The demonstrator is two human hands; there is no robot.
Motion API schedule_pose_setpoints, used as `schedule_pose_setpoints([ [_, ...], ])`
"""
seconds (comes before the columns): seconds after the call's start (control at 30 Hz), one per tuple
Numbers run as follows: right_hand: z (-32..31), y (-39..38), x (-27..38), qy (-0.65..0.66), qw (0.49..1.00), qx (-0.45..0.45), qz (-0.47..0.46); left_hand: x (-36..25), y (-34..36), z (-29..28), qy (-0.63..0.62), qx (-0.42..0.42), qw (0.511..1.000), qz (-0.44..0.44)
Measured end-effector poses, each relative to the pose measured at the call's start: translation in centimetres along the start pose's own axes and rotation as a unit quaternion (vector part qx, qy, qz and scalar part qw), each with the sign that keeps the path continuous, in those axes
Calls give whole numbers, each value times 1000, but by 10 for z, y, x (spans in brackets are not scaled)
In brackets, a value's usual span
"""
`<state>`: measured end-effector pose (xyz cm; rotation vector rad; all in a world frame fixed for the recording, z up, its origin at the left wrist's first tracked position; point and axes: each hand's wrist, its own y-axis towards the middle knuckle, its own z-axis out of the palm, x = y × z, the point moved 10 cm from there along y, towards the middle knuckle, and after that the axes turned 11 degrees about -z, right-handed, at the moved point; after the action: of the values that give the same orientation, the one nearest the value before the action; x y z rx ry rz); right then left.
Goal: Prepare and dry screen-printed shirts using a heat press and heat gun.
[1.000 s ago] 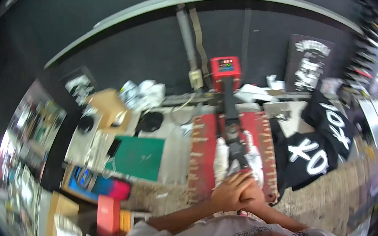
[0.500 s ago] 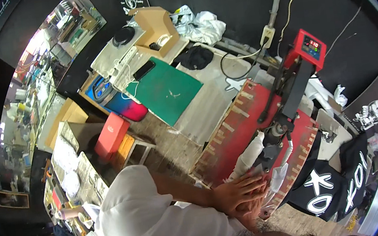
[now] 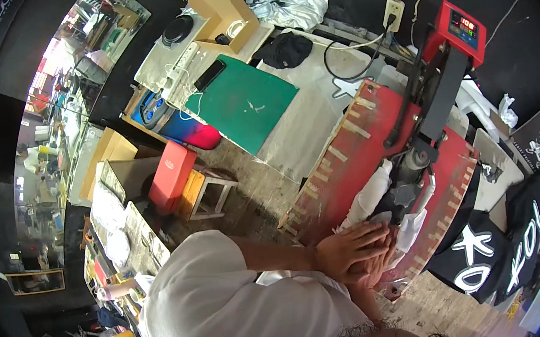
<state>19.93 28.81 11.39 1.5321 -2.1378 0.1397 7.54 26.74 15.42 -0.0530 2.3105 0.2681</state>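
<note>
Before me stands a red heat press (image 3: 332, 191) with a dark arm and a black star-shaped knob (image 3: 406, 194). Its handle (image 3: 369, 192) is wrapped in white cloth and runs down both sides of the knob. My two hands lie one over the other at the handle's near end. My left hand (image 3: 349, 251) is on top, its fingers stretched out to the right. My right hand (image 3: 373, 270) is beneath, most of its fingers hidden. What lies directly under the hands cannot be seen.
A red control box (image 3: 458, 32) with a lit display tops the press. Black printed shirts (image 3: 470, 255) hang or lie at the right. Beyond is a table with a green mat (image 3: 243, 108), a phone (image 3: 210, 75) and an open cardboard box (image 3: 219, 11). A wooden stool (image 3: 209, 190) stands left.
The view has shifted, so the press and tables sit further right and higher in the picture. My hands remain stacked at the handle's near end.
</note>
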Motion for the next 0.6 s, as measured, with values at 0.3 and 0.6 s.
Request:
schedule_pose_setpoints([
  [0.3,34,22,-6,-24,999,-26,-16,-2,-3,-3,0,-13,1000,14],
  [0.6,56,45,-14,-75,997,-29,-6,-5,-6,-9,14,-38,999,16],
])
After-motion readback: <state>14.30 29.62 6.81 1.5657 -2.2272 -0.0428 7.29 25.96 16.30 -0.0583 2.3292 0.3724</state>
